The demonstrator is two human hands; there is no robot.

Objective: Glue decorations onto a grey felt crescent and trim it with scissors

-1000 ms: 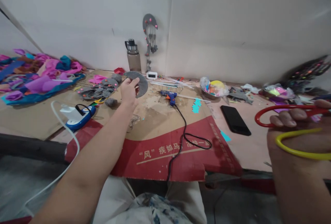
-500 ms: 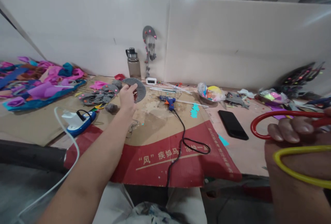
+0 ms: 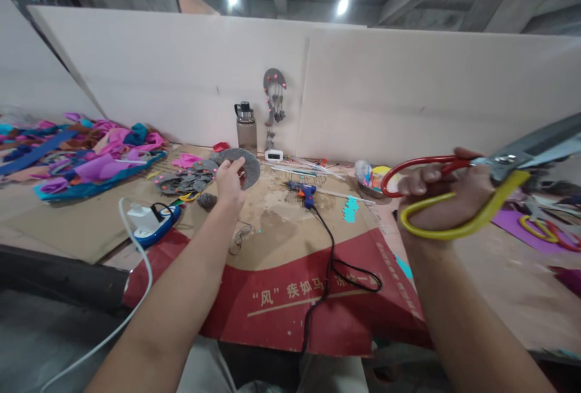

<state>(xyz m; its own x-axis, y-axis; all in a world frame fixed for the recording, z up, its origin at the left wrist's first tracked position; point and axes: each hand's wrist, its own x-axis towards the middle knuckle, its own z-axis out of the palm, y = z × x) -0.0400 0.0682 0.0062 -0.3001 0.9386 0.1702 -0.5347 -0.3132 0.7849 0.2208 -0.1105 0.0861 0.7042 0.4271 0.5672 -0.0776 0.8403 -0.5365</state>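
My left hand (image 3: 231, 182) pinches a round grey felt piece (image 3: 249, 166) above the cardboard sheet (image 3: 272, 247). At the right, my right hand (image 3: 447, 190) is wrapped around scissors (image 3: 502, 163) with one red and one yellow handle loop; their blades point off to the right. Between the hands, a blue glue gun (image 3: 304, 192) lies on the cardboard, its black cord trailing to the front edge. Just left of my left hand is a pile of grey felt pieces (image 3: 188, 180) with small pink dots.
Colourful felt scraps (image 3: 100, 160) are heaped at the left. A blue power strip (image 3: 158, 229) with a white plug sits nearer. At the back stand a bottle (image 3: 246, 129) and a small white clock (image 3: 273, 155). A grey felt hanging (image 3: 275, 87) is on the white partition.
My right hand has brought the scissors inward from the right edge, so the blades now show. The left hand keeps hold of the felt piece. The whole view has shifted slightly.
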